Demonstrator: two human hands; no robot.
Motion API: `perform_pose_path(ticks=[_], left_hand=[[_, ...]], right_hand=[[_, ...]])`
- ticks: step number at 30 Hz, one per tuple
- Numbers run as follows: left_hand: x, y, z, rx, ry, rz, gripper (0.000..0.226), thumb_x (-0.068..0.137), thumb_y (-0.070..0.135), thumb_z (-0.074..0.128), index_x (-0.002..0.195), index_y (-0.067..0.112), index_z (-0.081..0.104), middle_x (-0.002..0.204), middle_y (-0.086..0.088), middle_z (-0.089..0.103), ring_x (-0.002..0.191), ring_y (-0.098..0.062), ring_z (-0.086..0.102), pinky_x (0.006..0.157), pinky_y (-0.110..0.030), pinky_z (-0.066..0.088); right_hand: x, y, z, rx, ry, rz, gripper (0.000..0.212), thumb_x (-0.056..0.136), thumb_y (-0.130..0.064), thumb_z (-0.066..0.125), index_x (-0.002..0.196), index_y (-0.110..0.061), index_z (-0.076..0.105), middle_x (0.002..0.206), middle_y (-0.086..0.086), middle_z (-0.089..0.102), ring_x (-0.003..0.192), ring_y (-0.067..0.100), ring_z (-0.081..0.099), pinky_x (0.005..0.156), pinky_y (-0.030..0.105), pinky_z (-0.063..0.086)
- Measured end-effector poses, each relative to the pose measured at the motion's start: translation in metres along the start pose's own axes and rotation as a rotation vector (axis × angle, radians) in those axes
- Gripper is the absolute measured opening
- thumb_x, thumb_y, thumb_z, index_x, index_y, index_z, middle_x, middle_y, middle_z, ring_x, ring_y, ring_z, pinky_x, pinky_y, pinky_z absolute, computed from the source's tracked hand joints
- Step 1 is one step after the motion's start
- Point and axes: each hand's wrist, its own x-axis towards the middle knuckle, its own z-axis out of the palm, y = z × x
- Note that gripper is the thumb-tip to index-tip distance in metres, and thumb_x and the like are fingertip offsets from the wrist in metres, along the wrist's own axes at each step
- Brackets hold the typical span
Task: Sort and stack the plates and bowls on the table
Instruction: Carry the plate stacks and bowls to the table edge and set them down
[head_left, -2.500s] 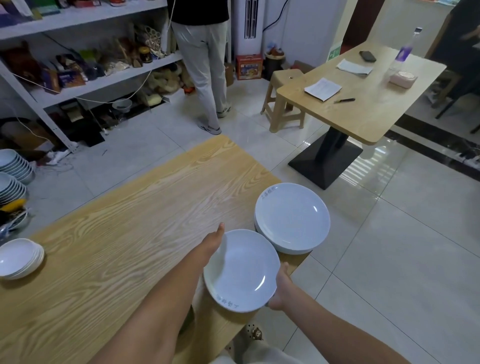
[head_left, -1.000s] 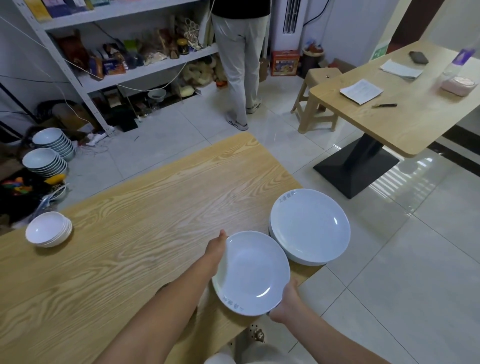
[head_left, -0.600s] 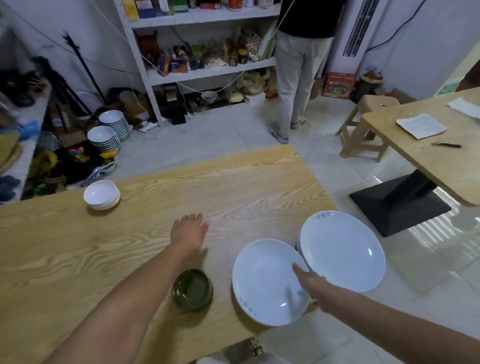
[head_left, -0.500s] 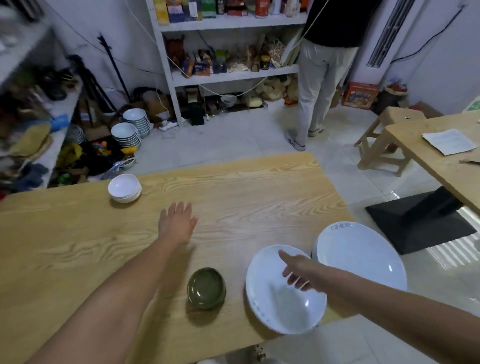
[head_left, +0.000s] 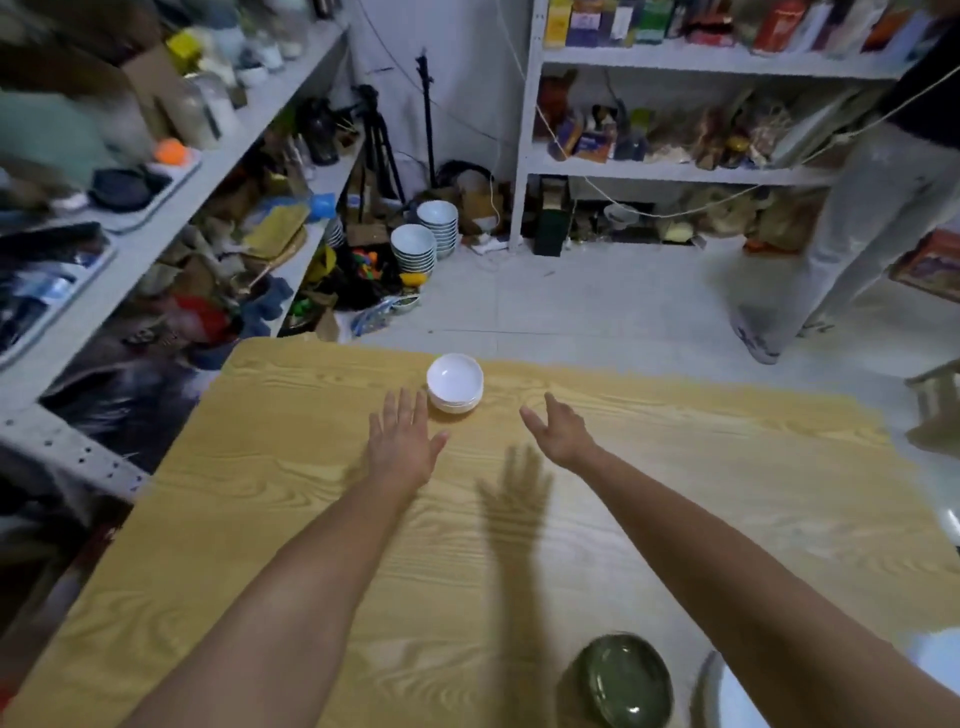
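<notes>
Apparently to gather it, the left hand and right hand, fingers spread and empty, flank the white bowl stack near the frame's centre.

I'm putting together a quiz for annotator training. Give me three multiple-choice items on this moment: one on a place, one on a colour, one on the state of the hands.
1. Where on the wooden table is the stack of small white bowls?
A. at the near edge
B. under the right forearm
C. near the far edge

2. What colour is the glazed bowl at the near edge?
A. red
B. dark green
C. yellow

3. How are the left hand and right hand?
A. both open and empty
B. left grips a bowl
C. right holds a plate

Answers:
1. C, the stack sits just inside the far edge.
2. B, its glaze is dark green.
3. A, the fingers are spread and hold nothing.
</notes>
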Motion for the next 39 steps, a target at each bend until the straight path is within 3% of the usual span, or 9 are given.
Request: perform_pose_path(ticks=[5,10,16,20,24,30,31,34,39], left_hand=[[0.044,-0.03,0.007,-0.072,-0.01,-0.011,0.073,0.098,0.057,0.02,0.154,0.016,-0.005,0.162,-0.007,-0.012,0.15,-0.027,-0.008,0.121,-0.045,0.004],[0.087,-0.038,0.012,-0.205,-0.052,0.004,0.076,0.097,0.059,0.022,0.154,0.017,-0.006,0.162,-0.005,-0.013,0.15,-0.026,-0.01,0.12,-0.045,0.002],[0.13,-0.021,0.011,-0.775,-0.148,-0.026,0.062,0.102,0.044,0.029,0.154,0.027,0.0,0.162,-0.005,-0.01,0.15,-0.027,-0.001,0.118,-0.037,0.007],[0.151,-0.011,0.011,-1.01,-0.19,0.025,0.054,0.105,0.032,0.026,0.154,0.022,0.006,0.162,-0.008,-0.001,0.15,-0.021,0.002,0.118,-0.032,0.008],[0.162,-0.008,0.017,-1.123,-0.253,0.013,0.049,0.105,0.032,0.025,0.152,0.017,0.023,0.157,-0.006,0.027,0.143,-0.021,0.03,0.114,-0.028,0.022],[0.157,-0.009,0.035,-1.213,-0.285,-0.074,0.041,0.103,0.035,0.031,0.138,0.02,0.047,0.138,-0.008,0.049,0.127,-0.027,0.046,0.108,-0.04,0.039],[0.153,-0.008,0.037,-1.228,-0.266,-0.068,0.038,0.103,0.033,0.032,0.134,0.019,0.05,0.134,-0.008,0.051,0.126,-0.026,0.047,0.107,-0.038,0.04],[0.138,-0.009,0.045,-1.238,-0.226,-0.071,0.043,0.103,0.026,0.036,0.143,0.012,0.042,0.148,-0.009,0.043,0.135,-0.025,0.042,0.113,-0.038,0.034],[0.106,-0.012,0.059,-1.134,-0.209,-0.046,0.043,0.102,0.028,0.037,0.142,0.016,0.044,0.149,-0.006,0.042,0.134,-0.024,0.042,0.112,-0.038,0.035]], right_hand=[[0.042,-0.033,0.038,0.125,-0.047,0.095,0.076,0.098,-0.054,0.032,0.153,-0.007,0.008,0.159,0.018,0.014,0.146,0.033,0.016,0.118,0.044,0.018],[0.071,-0.05,0.06,0.163,-0.046,0.153,0.078,0.097,-0.052,0.034,0.152,-0.004,0.005,0.158,0.02,0.014,0.146,0.033,0.016,0.118,0.042,0.018],[0.092,-0.073,0.066,0.752,-0.061,0.264,0.066,0.101,-0.043,0.031,0.154,-0.015,0.003,0.161,0.004,0.011,0.146,0.024,0.019,0.118,0.041,0.022],[0.101,-0.076,0.071,0.846,-0.041,0.199,0.058,0.102,-0.04,0.03,0.153,-0.024,0.009,0.16,0.0,0.014,0.145,0.023,0.021,0.117,0.049,0.025],[0.11,-0.079,0.072,0.898,-0.017,0.238,0.054,0.102,-0.038,0.033,0.152,-0.029,0.014,0.155,0.001,0.025,0.14,0.026,0.031,0.109,0.05,0.036],[0.107,-0.075,0.08,0.898,0.011,0.31,0.049,0.102,-0.025,0.036,0.15,-0.023,0.026,0.147,0.008,0.038,0.125,0.032,0.047,0.099,0.053,0.046],[0.104,-0.074,0.081,0.917,0.012,0.312,0.049,0.102,-0.022,0.037,0.15,-0.021,0.026,0.148,0.009,0.038,0.126,0.032,0.047,0.1,0.051,0.046],[0.09,-0.07,0.084,0.918,0.014,0.295,0.05,0.101,-0.021,0.039,0.15,-0.019,0.027,0.148,0.01,0.037,0.128,0.032,0.046,0.1,0.046,0.047],[0.054,-0.056,0.092,0.827,0.03,0.239,0.049,0.1,-0.022,0.045,0.146,-0.014,0.033,0.143,0.01,0.041,0.127,0.034,0.047,0.099,0.052,0.047]])
